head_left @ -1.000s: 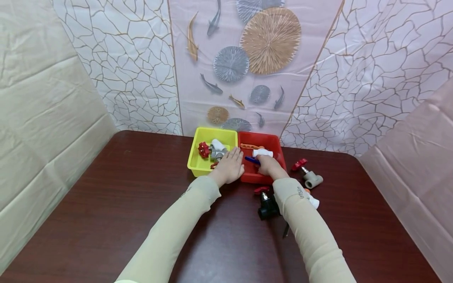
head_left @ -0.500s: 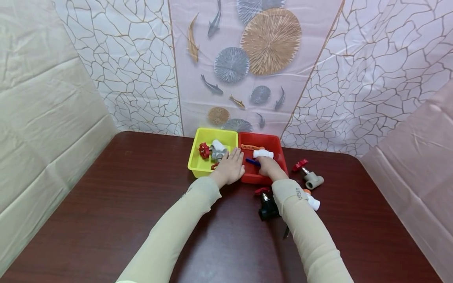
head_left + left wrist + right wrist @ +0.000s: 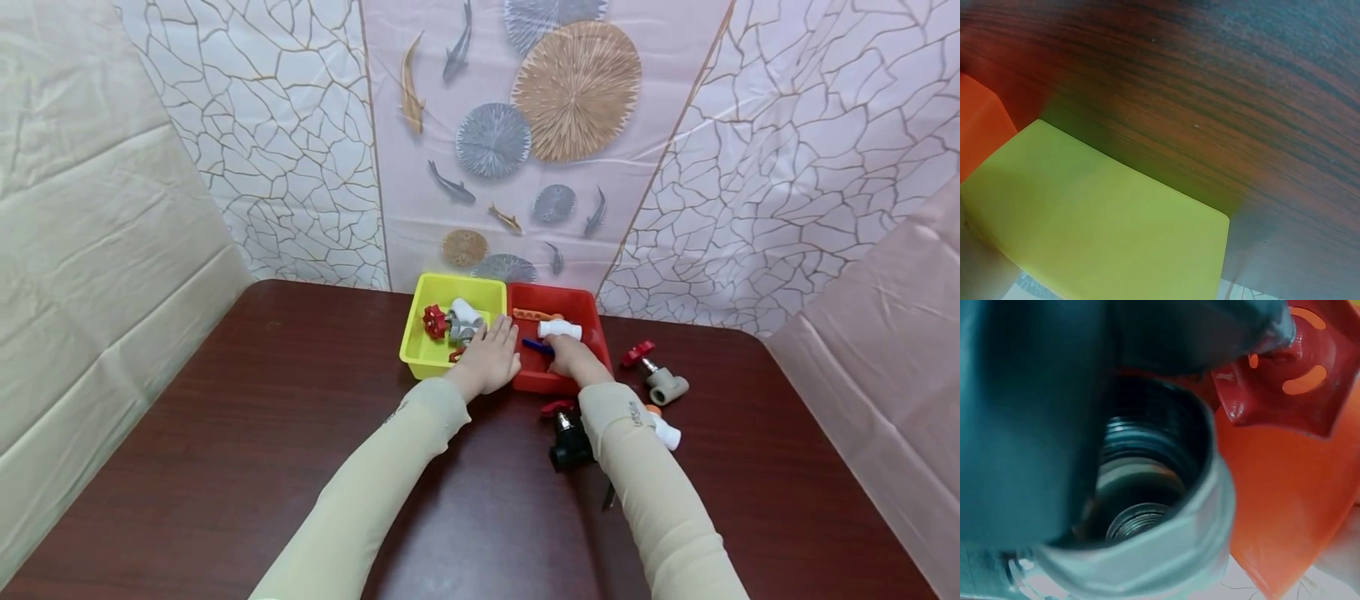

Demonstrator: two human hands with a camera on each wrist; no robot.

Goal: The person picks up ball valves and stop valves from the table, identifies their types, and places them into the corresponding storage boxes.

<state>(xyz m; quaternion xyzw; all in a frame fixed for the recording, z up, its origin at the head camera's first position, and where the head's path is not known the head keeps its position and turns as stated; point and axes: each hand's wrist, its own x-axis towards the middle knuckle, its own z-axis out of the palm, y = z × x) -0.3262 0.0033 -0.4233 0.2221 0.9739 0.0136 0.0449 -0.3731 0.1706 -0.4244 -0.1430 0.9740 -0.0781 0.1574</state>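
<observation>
My left hand (image 3: 489,358) lies with straight fingers over the right rim of the yellow bin (image 3: 420,367), beside the red bin (image 3: 543,382). My right hand (image 3: 573,360) reaches over the red bin's front wall, fingertips down at a blue lever handle (image 3: 536,346). Its fingers are partly hidden, and whether they grip the handle I cannot tell. A white pipe fitting (image 3: 559,330) lies just beyond them, with an orange handle (image 3: 537,315) behind it. Inside the yellow bin are a grey valve with a red handwheel (image 3: 434,322) and a white fitting (image 3: 467,311).
In front of the red bin stands a black valve (image 3: 570,446) with a red handwheel (image 3: 1304,369), its threaded socket (image 3: 1147,481) large in the right wrist view. A grey valve (image 3: 666,385) and a white fitting (image 3: 666,433) lie to the right, the latter partly under my sleeve.
The head view has shifted slightly, so the scene sits a few pixels lower. Both hands keep their places at the bins.
</observation>
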